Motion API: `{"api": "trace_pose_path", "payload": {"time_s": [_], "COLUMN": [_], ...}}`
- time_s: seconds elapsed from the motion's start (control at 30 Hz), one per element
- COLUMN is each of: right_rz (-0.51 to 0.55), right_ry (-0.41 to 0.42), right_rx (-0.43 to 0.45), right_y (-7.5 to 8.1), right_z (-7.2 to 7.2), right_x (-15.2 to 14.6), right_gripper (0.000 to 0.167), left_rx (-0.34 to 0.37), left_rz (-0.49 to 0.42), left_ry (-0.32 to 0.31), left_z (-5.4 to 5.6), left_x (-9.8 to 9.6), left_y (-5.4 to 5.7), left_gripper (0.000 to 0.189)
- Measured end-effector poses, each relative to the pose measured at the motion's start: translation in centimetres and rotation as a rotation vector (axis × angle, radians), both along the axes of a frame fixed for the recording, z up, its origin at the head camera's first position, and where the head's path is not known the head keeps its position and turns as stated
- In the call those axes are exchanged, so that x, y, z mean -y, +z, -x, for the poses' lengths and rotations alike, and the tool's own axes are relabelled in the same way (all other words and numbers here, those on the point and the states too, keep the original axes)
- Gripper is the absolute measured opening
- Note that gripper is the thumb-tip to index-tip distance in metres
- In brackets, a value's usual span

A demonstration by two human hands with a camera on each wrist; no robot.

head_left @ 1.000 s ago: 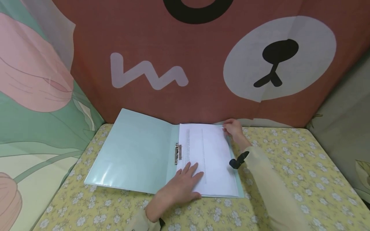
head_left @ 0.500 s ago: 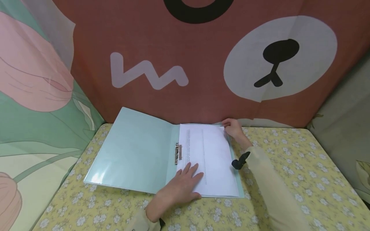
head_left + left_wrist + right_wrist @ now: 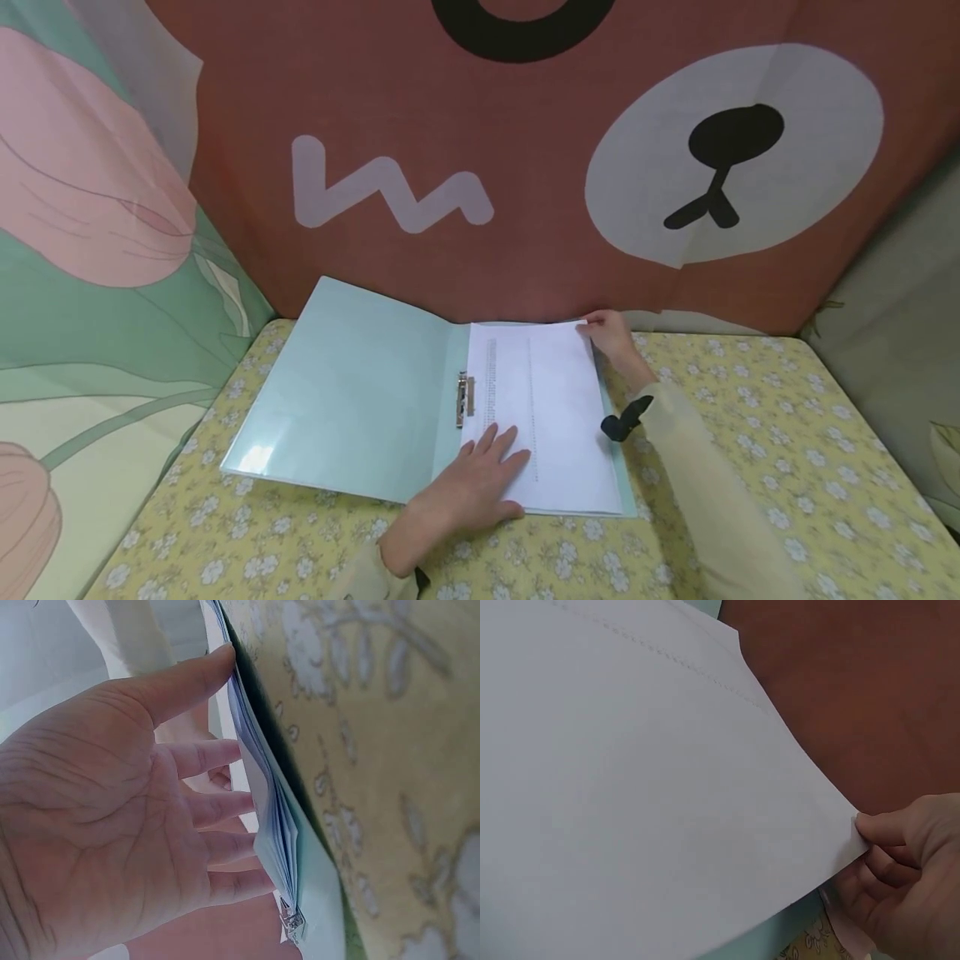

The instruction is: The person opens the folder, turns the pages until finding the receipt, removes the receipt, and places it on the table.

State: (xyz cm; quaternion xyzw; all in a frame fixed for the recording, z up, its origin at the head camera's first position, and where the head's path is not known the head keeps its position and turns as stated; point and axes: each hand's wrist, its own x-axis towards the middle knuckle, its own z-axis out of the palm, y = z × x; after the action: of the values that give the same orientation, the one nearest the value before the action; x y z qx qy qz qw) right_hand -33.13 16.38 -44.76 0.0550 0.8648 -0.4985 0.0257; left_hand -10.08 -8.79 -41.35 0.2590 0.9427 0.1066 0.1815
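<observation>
A pale green folder (image 3: pixel 360 392) lies spread flat on the table, its cover to the left. Printed white paper (image 3: pixel 566 400) sits on its right half, beside a metal clip (image 3: pixel 464 400) near the spine. The left hand (image 3: pixel 472 483) rests on the lower left of the paper with fingers spread and straight; in the left wrist view its thumb touches the near edge of the stack of sheets (image 3: pixel 266 787). At the far right corner, the right hand (image 3: pixel 611 337) pinches the paper between thumb and fingers, and the right wrist view shows that corner (image 3: pixel 847 840) slightly lifted.
A yellow flowered cloth (image 3: pixel 750 433) covers the table under the folder. Behind the table hangs a brown fabric (image 3: pixel 525 250) with a cartoon bear print, close to the folder's far edge. Printed curtains (image 3: pixel 112 333) stand at the left side.
The paper's far right corner has come up a little in the right hand's pinch. The left hand stays in place on the paper. The head view has shifted slightly.
</observation>
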Motion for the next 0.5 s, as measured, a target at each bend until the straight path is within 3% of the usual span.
{"api": "trace_pose_path", "payload": {"time_s": [0.3, 0.5], "right_rz": [0.139, 0.227], "right_ry": [-0.004, 0.004], "right_rx": [0.106, 0.190], "right_y": [0.5, 1.2], "right_z": [-0.2, -0.7], "right_x": [-0.6, -0.5], "right_gripper": [0.022, 0.012], "left_rx": [-0.016, -0.057], "left_rz": [-0.039, -0.080], "left_ry": [-0.020, -0.060], "left_z": [0.4, 0.7], "left_x": [0.2, 0.4], "left_y": [-0.1, 0.2], "left_gripper": [0.073, 0.060]}}
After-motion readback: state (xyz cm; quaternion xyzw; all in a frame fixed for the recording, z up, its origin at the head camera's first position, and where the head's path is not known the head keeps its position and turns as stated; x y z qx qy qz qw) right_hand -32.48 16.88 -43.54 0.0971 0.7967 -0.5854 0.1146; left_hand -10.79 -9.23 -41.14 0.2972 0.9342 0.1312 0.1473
